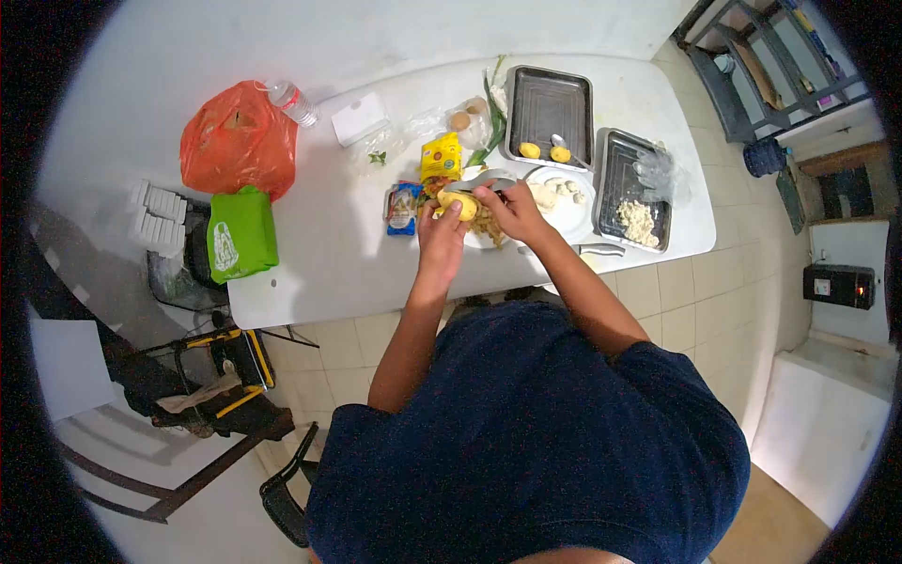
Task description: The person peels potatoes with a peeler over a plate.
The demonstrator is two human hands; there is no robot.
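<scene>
In the head view, my left hand (442,242) is wrapped round a yellow potato (458,208) above the table. My right hand (517,212) grips a grey peeler (490,179), its head close to the potato's upper side. Below the hands lies a heap of peelings (486,227), partly covered by them. Right of my right hand is a white plate (577,224) bearing pale peeled pieces. A knife (601,249) rests near the table's front edge, its blade partly hidden by my right forearm. Yellow and blue packets (402,209) lie beside my left hand.
A dark tray (550,103) at the back holds two potatoes and a spoon. Another tray (613,179) carries chopped pale pieces and a clear bag. Eggs (460,120), green stalks, a red bag (237,141), a bottle (293,103) and a green bag (242,235) stand farther left.
</scene>
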